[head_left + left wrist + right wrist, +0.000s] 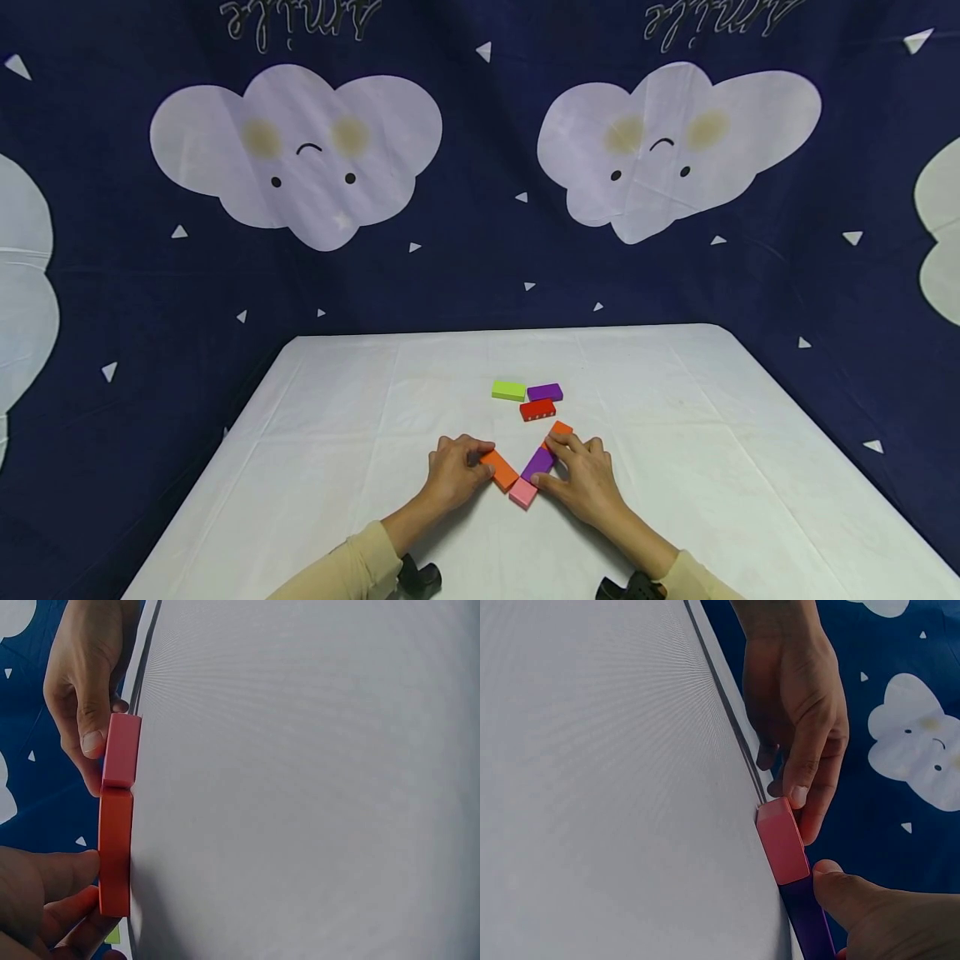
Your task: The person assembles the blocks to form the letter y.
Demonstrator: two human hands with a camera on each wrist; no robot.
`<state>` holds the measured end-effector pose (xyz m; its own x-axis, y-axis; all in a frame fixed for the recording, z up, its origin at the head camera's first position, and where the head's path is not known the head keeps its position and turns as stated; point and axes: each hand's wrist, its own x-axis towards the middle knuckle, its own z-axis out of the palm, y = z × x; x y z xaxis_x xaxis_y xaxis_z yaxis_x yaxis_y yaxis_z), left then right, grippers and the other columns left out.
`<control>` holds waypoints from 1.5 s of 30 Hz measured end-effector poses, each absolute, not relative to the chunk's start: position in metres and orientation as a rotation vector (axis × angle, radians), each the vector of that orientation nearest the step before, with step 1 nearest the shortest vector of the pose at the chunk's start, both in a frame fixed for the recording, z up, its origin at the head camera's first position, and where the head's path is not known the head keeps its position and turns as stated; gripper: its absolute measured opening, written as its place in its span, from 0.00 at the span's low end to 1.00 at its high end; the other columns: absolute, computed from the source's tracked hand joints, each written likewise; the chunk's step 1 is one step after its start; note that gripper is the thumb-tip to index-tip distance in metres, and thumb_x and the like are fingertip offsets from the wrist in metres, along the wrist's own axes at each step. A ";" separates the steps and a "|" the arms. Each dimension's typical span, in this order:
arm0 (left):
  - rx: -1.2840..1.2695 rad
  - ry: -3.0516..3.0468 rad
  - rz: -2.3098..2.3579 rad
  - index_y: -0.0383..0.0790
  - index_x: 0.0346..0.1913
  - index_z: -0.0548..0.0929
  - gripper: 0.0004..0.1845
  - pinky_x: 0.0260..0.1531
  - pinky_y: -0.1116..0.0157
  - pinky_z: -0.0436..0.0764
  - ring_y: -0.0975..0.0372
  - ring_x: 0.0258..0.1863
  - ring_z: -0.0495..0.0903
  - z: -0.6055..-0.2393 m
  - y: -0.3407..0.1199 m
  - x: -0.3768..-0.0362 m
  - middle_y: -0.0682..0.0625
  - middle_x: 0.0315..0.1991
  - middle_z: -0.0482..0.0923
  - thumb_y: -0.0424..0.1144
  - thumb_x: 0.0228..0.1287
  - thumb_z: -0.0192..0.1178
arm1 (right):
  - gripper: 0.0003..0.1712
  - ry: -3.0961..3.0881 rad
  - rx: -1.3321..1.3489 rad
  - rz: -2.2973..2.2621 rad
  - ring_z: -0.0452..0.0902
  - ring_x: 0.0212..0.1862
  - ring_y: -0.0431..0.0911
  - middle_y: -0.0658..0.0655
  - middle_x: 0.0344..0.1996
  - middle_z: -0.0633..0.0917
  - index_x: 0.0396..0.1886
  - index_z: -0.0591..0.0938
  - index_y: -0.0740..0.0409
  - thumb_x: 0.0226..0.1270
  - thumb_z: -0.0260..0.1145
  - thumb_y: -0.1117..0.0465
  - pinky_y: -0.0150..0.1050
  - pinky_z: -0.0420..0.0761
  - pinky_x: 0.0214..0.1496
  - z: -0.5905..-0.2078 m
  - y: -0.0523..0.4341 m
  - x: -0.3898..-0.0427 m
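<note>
My left hand pinches an orange block between thumb and fingers. One end of that block meets a pink block, the nearest piece of a V-shaped row on the white table. From the pink block a purple block and a second orange block run up to the right. My right hand grips this side, thumb by the purple block's near end and fingers by the joint with the orange one. In the right wrist view the thumb touches the purple block; its fingers are mostly out of frame.
Beyond the V lie a lime green block, another purple block and a red block with white dots on its side. A white cloth covers the table. Behind it hangs a dark blue curtain with clouds.
</note>
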<state>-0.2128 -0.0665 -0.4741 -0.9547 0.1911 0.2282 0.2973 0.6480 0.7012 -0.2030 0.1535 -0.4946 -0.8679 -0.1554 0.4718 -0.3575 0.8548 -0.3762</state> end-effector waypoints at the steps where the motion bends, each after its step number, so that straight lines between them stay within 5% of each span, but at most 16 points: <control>1: -0.404 -2.728 -1.198 0.41 0.43 0.86 0.16 0.36 0.64 0.55 0.61 0.37 0.66 -0.474 -0.066 -0.213 0.49 0.40 0.84 0.34 0.48 0.68 | 0.35 -2.589 0.384 0.643 0.63 0.36 0.46 0.52 0.49 0.82 0.50 0.83 0.58 0.41 0.75 0.44 0.40 0.61 0.38 -0.495 0.153 -0.203; 45: -0.241 -2.723 -1.240 0.44 0.46 0.86 0.14 0.43 0.58 0.60 0.56 0.43 0.69 -0.448 -0.061 -0.257 0.47 0.46 0.83 0.39 0.54 0.66 | 0.36 -2.694 0.335 0.685 0.62 0.37 0.46 0.51 0.52 0.81 0.53 0.82 0.56 0.44 0.74 0.43 0.39 0.59 0.39 -0.490 0.154 -0.202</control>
